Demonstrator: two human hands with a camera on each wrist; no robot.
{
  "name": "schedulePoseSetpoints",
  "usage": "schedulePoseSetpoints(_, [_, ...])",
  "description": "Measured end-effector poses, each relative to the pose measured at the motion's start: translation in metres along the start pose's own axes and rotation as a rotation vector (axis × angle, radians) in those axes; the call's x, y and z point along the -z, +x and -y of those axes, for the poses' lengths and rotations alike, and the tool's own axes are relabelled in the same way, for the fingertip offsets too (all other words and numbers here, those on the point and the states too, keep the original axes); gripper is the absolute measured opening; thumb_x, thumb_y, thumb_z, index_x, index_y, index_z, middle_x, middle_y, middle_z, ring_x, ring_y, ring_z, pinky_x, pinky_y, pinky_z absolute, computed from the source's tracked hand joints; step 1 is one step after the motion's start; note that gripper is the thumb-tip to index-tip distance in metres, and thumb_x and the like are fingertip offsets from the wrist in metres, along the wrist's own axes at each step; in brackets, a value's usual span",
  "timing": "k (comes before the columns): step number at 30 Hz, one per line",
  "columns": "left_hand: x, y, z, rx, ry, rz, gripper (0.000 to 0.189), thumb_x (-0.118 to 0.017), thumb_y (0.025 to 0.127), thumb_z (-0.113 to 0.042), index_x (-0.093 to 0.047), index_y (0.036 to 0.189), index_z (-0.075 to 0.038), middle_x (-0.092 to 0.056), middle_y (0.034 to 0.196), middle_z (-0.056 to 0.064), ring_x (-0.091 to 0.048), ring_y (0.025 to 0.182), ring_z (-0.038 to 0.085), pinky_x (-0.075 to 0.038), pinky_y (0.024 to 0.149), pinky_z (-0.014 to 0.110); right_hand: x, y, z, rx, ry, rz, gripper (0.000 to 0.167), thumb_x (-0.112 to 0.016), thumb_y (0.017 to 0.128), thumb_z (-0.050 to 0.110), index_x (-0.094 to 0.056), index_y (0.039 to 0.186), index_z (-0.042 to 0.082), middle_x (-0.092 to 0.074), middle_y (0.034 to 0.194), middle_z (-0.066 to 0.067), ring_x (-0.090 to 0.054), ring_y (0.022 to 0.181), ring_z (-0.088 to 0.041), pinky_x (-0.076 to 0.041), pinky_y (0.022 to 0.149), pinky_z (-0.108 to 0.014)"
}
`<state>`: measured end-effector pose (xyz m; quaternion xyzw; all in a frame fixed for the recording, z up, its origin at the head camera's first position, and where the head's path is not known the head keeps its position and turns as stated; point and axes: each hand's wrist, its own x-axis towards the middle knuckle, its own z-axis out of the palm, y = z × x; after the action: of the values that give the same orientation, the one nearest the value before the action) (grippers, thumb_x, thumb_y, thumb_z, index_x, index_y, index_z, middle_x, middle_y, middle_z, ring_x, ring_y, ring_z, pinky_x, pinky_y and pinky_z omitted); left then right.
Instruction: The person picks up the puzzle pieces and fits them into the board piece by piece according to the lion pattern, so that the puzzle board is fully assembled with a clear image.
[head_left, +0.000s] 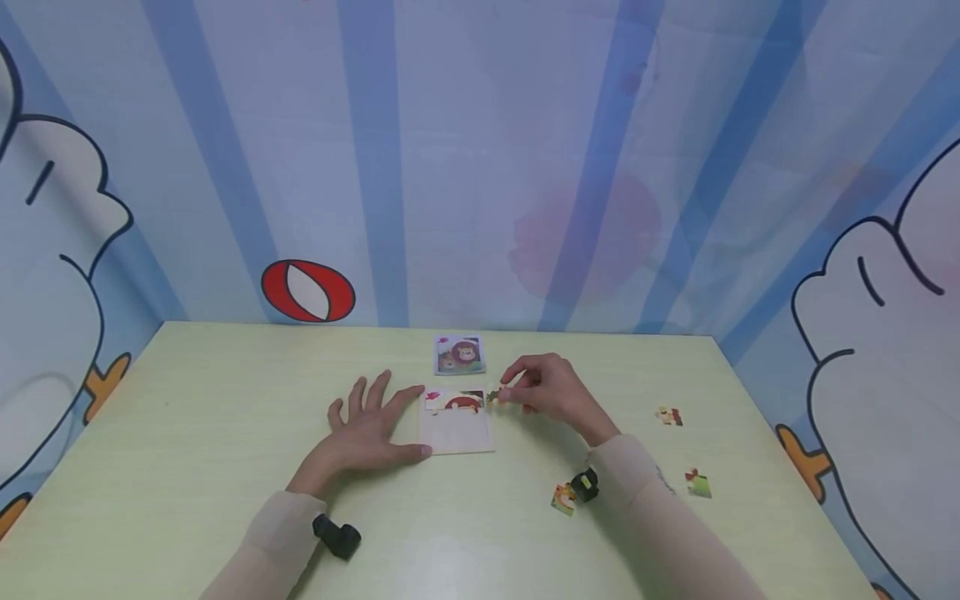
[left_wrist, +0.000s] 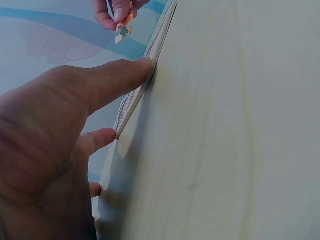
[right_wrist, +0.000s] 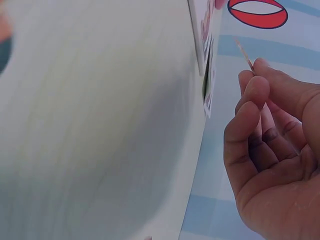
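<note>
A square puzzle board (head_left: pixel 456 435) lies on the table, with picture pieces (head_left: pixel 453 401) filling its top strip and a bare pale area below. My left hand (head_left: pixel 366 435) is spread along the board's left side, thumb at the lower corner and index fingertip at the upper one. My right hand (head_left: pixel 553 388) pinches a small puzzle piece (left_wrist: pixel 123 33) between thumb and fingers, just off the board's upper right corner. In the right wrist view that piece (right_wrist: pixel 244 53) appears edge-on, above the tabletop.
Behind the board lies a picture card with a lion (head_left: pixel 461 356). Loose puzzle pieces lie to the right: one at the far side (head_left: pixel 670 416), a green one (head_left: pixel 698 483), and an orange one (head_left: pixel 563 500) near the right wrist camera (head_left: pixel 586 484). A patterned curtain (head_left: pixel 480 167) stands behind the table.
</note>
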<state>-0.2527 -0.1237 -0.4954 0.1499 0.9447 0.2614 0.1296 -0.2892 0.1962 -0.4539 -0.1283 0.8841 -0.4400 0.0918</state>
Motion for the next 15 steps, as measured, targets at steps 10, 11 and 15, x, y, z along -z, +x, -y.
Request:
schedulePoseSetpoints(10, [0.0, 0.0, 0.0, 0.004, 0.005, -0.011, 0.097, -0.076, 0.086, -0.063, -0.035, 0.168, -0.03, -0.004, 0.181, 0.023, 0.005, 0.163, 0.058, 0.002, 0.12, 0.086, -0.018, 0.006, 0.005, -0.019, 0.082, 0.034, 0.008, -0.084, 0.094, 0.019, -0.082, 0.101, 0.014, -0.079, 0.083, -0.02, -0.068, 0.061, -0.027, -0.052, 0.059, -0.03])
schedulePoseSetpoints(11, [0.0, 0.0, 0.0, 0.002, 0.007, -0.01, 0.097, -0.077, 0.086, -0.063, -0.035, 0.168, -0.029, -0.004, 0.18, 0.024, 0.005, 0.163, 0.058, 0.001, 0.12, 0.087, -0.02, 0.006, 0.006, -0.029, 0.086, 0.035, 0.008, -0.084, 0.094, 0.019, -0.082, 0.101, 0.014, -0.078, 0.082, -0.019, -0.067, 0.06, -0.026, -0.052, 0.059, -0.03])
schedulePoseSetpoints(15, [0.0, 0.0, 0.0, 0.008, 0.023, -0.001, 0.097, -0.076, 0.087, -0.063, -0.035, 0.168, -0.03, -0.004, 0.181, 0.023, 0.004, 0.163, 0.058, 0.0, 0.12, 0.088, -0.028, 0.007, 0.011, -0.091, 0.104, 0.017, 0.007, -0.085, 0.092, 0.017, -0.083, 0.099, 0.015, -0.077, 0.076, -0.015, -0.063, 0.058, -0.019, -0.05, 0.059, -0.029])
